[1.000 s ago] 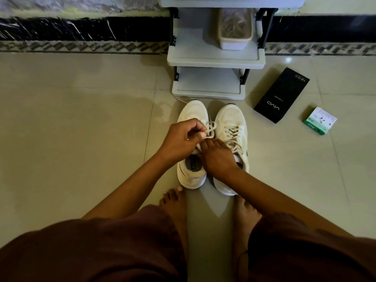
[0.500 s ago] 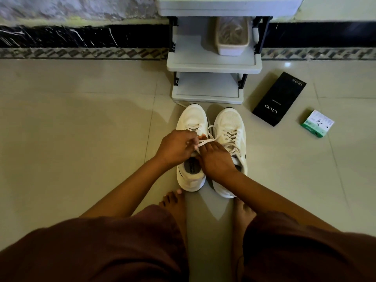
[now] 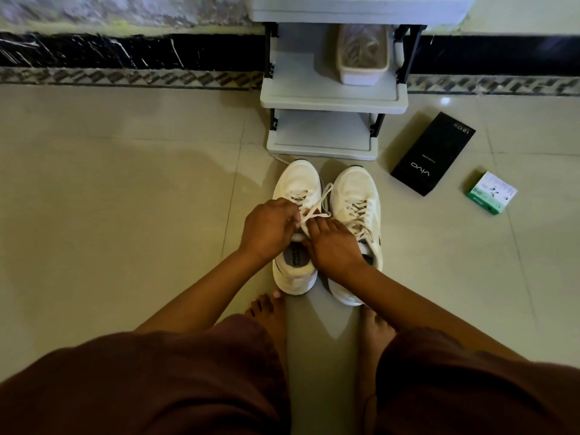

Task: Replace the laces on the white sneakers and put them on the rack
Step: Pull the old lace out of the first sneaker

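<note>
holding pale laces (image 3: 361,54), tub (image 3: 361,75) on rack shelf (image 3: 301,95)

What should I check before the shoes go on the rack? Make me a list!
1. Left shoe lace tied: not ok, both hands, left hand and right hand, hold it.
2. Right shoe laced: ok; knot: cannot tell.
3. Rack shelf space: ok, bare beside the tub.
4. Bottom shelf free: ok.
5. Path to rack: ok, black box lies off to the side.
</note>
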The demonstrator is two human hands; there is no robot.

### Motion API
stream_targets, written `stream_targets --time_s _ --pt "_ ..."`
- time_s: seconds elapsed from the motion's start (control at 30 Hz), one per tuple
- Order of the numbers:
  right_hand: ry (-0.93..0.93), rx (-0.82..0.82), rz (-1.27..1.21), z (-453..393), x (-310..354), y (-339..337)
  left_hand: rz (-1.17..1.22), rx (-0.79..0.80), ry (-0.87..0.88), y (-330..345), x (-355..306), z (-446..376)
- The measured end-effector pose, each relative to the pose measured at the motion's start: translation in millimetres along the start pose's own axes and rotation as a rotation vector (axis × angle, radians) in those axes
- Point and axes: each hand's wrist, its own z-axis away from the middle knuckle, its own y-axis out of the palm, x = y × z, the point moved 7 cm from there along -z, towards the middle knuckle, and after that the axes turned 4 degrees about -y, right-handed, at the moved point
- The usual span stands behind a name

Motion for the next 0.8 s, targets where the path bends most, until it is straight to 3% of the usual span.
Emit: stream_targets --time_s 0.1,0.2,0.37,0.53,0.8 --pt "0.006 0.003 -0.007 2 -2 -1 0.298 0.068 -0.026 -3 -3 -4" --pt "0.004 0.028 0.012 1 -1 -1 0.421 0.069 -0.062 -6 3 -2" --pt "0.010 0.034 0.010 0 0 1 0.234 -0.019 -0.144 1 21 11" --pt "0.009 0.036 0.039 -2 -1 3 0.387 -0.119 -0.288 10 32 23" --pt "0.007 0.022 0.020 0 0 1 0.085 -0.087 -0.105 8 16 20"
